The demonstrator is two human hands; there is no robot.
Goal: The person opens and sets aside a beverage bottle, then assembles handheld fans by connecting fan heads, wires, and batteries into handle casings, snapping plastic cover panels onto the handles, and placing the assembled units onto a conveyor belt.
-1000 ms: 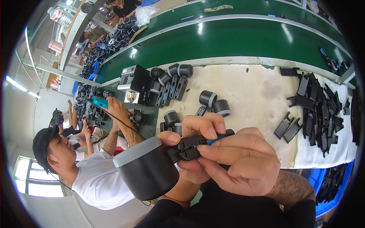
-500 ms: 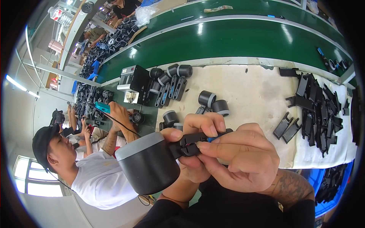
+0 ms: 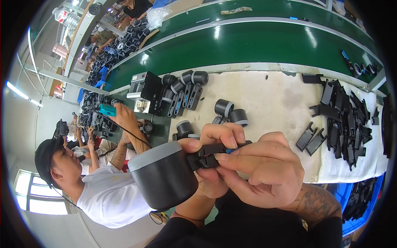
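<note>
Close in front of me is a device with a large black cylindrical head, a grey rim and a slim black handle. My left hand is closed around the handle, its thumb by the rim and its fingers over the far side. From the right, my right hand pinches at the handle's open side, thumb and forefinger pressed close together. A bit of blue shows beside these fingertips, and a thin reddish strand shows in the handle's gap. Whatever lies between the right fingertips is hidden.
Similar devices lie on the pale mat, beside a black bench machine. Black plastic housings are heaped at right, above a blue crate. A green conveyor runs behind. Another person sits left, holding a teal tool.
The device has shifted very slightly to the right in my hands, whose grip looks the same. The neighbouring person's hand and teal tool have moved a little to the left and up.
</note>
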